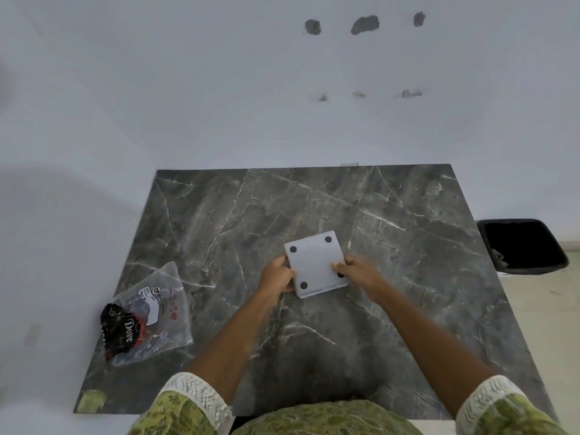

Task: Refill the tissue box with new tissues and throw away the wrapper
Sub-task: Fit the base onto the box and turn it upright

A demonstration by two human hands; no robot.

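A white square tissue box (314,263) lies bottom-up in the middle of the dark marble table (408,215), showing black round feet at its corners. My left hand (278,275) grips its left edge. My right hand (361,273) grips its right edge, with fingers over one foot. A clear plastic wrapper (157,312) with printed labels lies flat at the table's left side, and a dark crumpled packet marked Dove (117,329) sits at its left end. No loose tissues are visible.
A black bin (522,246) stands on the floor beyond the table's right edge, its mouth open. A white wall with several patched holes rises behind the table. A small greenish patch (91,401) marks the table's front left corner.
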